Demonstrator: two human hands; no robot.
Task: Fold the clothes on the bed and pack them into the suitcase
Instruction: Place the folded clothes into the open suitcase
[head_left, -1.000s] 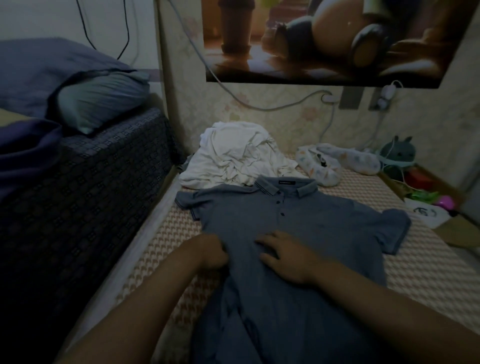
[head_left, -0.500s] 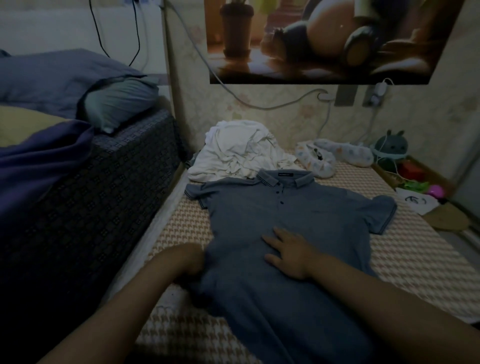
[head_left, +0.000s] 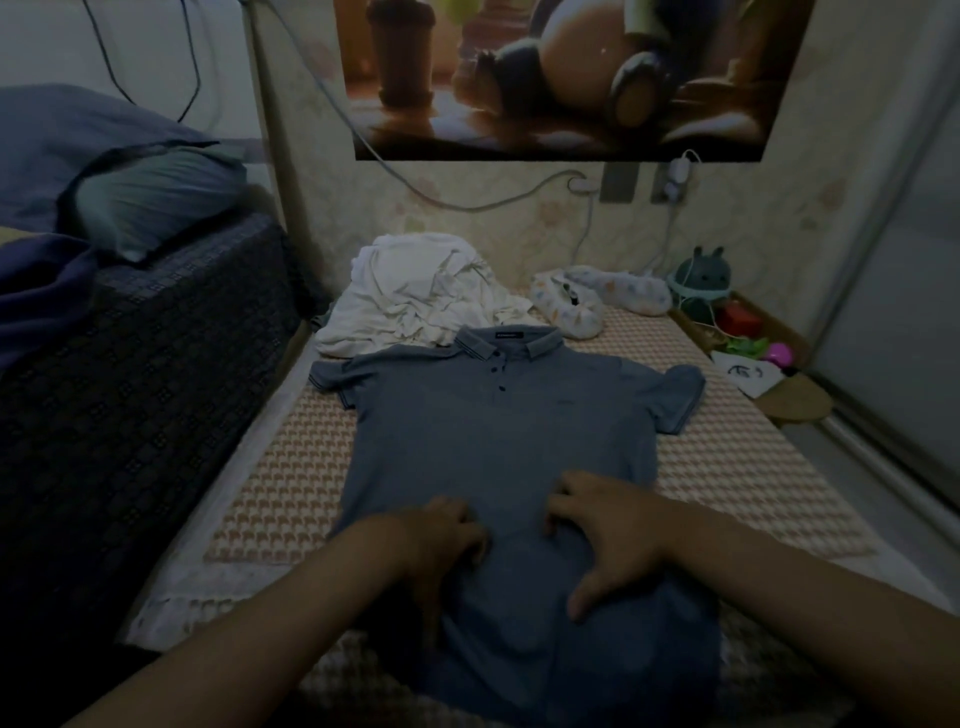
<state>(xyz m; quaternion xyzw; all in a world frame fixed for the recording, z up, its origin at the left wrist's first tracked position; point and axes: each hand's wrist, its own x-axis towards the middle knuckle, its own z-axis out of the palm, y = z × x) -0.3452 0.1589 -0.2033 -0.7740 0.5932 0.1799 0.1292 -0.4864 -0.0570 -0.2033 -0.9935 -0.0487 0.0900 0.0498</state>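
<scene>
A grey-blue polo shirt (head_left: 498, 431) lies face up and spread flat on the patterned bed mat (head_left: 291, 478), collar toward the wall. Both of my hands rest on its lower half. My left hand (head_left: 441, 535) lies palm down on the shirt's left side, fingers bent against the cloth. My right hand (head_left: 608, 535) is spread flat on the right side, thumb pointing down. Behind the collar sits a crumpled white garment (head_left: 415, 296). No suitcase shows in this view.
A dark quilted block (head_left: 130, 389) with pillows stands along the left. Patterned slippers (head_left: 597, 301), a small round toy (head_left: 701, 275) and a tray of small items (head_left: 748, 338) sit at the back right. A grey wall panel (head_left: 893, 338) runs down the right.
My left hand slid from the shirt's left edge toward its middle. My right hand moved down the shirt toward the hem. The shirt now lies smoother and straighter.
</scene>
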